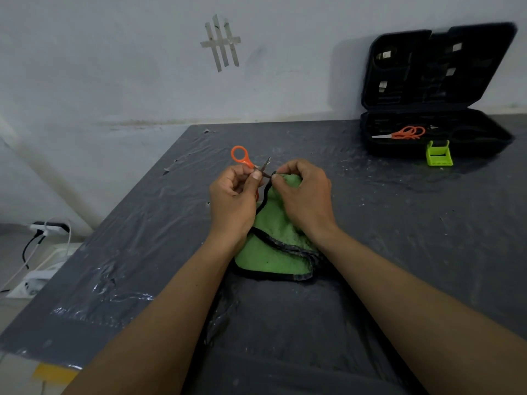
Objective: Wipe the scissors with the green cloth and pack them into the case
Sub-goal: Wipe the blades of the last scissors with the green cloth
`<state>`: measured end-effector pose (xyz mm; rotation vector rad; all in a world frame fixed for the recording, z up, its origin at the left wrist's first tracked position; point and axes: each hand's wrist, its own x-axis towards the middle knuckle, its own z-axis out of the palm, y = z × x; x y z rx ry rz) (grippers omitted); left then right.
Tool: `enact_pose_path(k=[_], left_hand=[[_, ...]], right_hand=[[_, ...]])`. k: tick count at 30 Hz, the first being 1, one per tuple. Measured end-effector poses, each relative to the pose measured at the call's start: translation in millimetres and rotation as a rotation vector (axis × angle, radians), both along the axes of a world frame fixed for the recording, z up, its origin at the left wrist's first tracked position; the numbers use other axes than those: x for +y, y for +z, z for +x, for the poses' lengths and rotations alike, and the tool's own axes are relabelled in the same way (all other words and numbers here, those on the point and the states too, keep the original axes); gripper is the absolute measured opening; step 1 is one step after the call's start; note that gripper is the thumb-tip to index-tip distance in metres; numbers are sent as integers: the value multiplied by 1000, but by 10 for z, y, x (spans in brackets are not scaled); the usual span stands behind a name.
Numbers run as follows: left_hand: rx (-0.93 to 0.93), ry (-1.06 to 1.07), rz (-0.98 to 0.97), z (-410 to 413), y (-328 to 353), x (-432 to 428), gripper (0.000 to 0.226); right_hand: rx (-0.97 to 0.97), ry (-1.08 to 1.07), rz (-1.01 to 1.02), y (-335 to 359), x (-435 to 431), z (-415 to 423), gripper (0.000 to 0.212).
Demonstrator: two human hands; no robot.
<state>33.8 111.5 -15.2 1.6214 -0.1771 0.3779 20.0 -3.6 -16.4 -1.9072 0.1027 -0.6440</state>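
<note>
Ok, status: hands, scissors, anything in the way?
Left hand grips orange scissors, blades apart. Right hand pinches green cloth at blade. Way to open case free; another pair inside.

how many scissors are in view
2 scissors: one pair held in the left hand beside the green cloth, one pair lying in the open case at far right; its overlapping orange loops may hide another pair.

White wall point(114, 67) w/ gray tape strips point(221, 42), dark table point(399, 223) (shiny plastic on top), power strip point(51, 228) & cords point(28, 249) on floor point(8, 246), left
</note>
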Motion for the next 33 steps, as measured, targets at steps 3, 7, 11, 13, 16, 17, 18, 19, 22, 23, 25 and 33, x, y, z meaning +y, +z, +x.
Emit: enact_pose_path(k=[3,7,11,13,16,17,18,19,22,23,25,33], left_hand=[[30,14,-80,0,38,13,10],[120,-9,-232,24,59,64,7],[161,-14,-248,32,73,118,9],[175,-2,-197,32,63,116,6],[156,2,-155,19,41,84,8],[145,1,-138,9,40,74,9],[135,-4,-123,-2,40,61,9],[130,-11,-112,-11,40,52,9],[134,-28,-91,-8,25,50,8],[134,-32,-76,-3,19,56,8],[124,-36,-33,1,19,60,8],[47,-21,154,8,52,68,9]], right_hand=[[33,-10,3,-19,-23,27,4],[-32,-9,-6,-19,-26,14,2],[-266,26,-243,-16,24,-8,4],[-336,23,-364,-19,28,-8,5],[-377,24,-445,-28,26,-5,7],[-375,30,-452,-30,28,-7,7],[-370,35,-455,-33,28,-5,7],[-362,39,-456,-34,30,-5,6],[-330,43,-440,-36,30,2,6],[-320,43,-425,-38,31,2,7],[-295,41,-382,-42,31,5,7],[-212,40,-245,-32,35,-7,7]])
